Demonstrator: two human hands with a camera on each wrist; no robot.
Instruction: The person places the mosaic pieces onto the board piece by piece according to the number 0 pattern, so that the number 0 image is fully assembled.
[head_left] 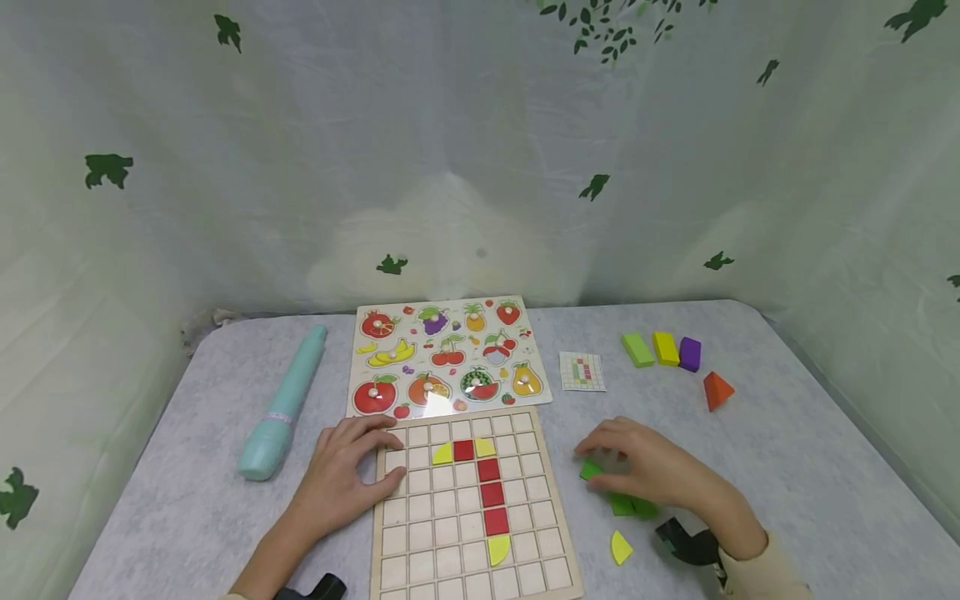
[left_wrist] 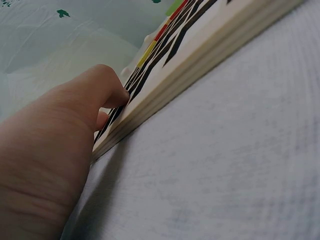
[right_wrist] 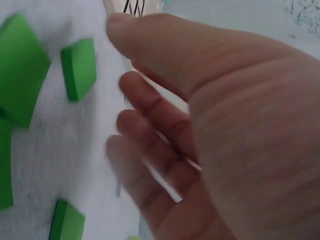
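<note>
Head view: the left hand lies flat, fingers spread and relaxed, on the upper left corner of the wooden grid board, holding nothing. The left wrist view shows its fingertips resting on the board's top face at the edge. On the board, 4 red squares form a column with 2 yellow quarter pieces beside the topmost square and 1 yellow half-round below the lowest one.

The right hand hovers over a small cluster of green blocks on the grey table, just right of the board. In the right wrist view its fingers are loosely bent and apart, gripping nothing, with green blocks scattered beneath them. A yellow quarter piece lies near, below the cluster.

Farther back sit a fruit puzzle, a pattern card, a teal pen, and green, yellow, purple and orange blocks.
</note>
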